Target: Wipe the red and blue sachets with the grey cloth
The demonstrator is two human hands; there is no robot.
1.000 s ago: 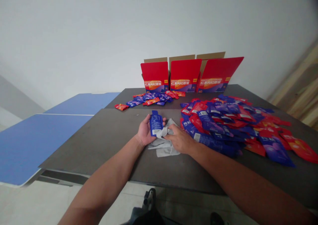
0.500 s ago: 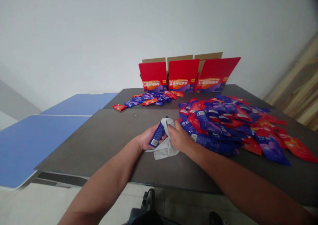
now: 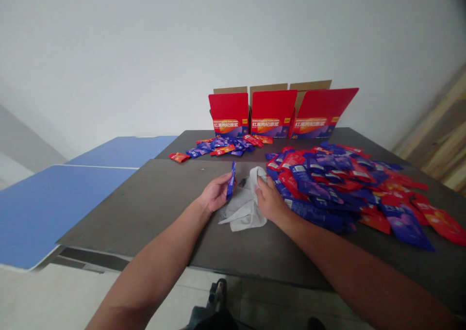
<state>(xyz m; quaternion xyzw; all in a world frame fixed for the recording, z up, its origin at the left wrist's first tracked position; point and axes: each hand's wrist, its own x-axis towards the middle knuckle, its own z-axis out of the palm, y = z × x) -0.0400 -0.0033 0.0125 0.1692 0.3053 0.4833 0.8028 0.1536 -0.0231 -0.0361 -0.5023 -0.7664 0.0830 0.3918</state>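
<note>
My left hand (image 3: 217, 193) holds a slim blue sachet (image 3: 231, 181) upright, seen almost edge-on, just to the left of a crumpled grey cloth (image 3: 242, 205). My right hand (image 3: 269, 202) lies on the cloth with its fingers gathered over a raised fold. The cloth rests on a dark grey tabletop (image 3: 145, 213). A large heap of blue and red sachets (image 3: 338, 184) lies just beyond my right hand, and its nearest pouches almost reach my wrist.
Several open red-and-cardboard display boxes (image 3: 273, 112) stand in a row at the table's far edge. A smaller scatter of sachets (image 3: 218, 148) lies before them. Blue tabletops (image 3: 54, 208) lie to the left, and the near table edge runs below my forearms.
The sachet has come out of the cloth and turned edge-on in my left hand. The cloth has dropped from its gathered shape and lies flatter under my right hand.
</note>
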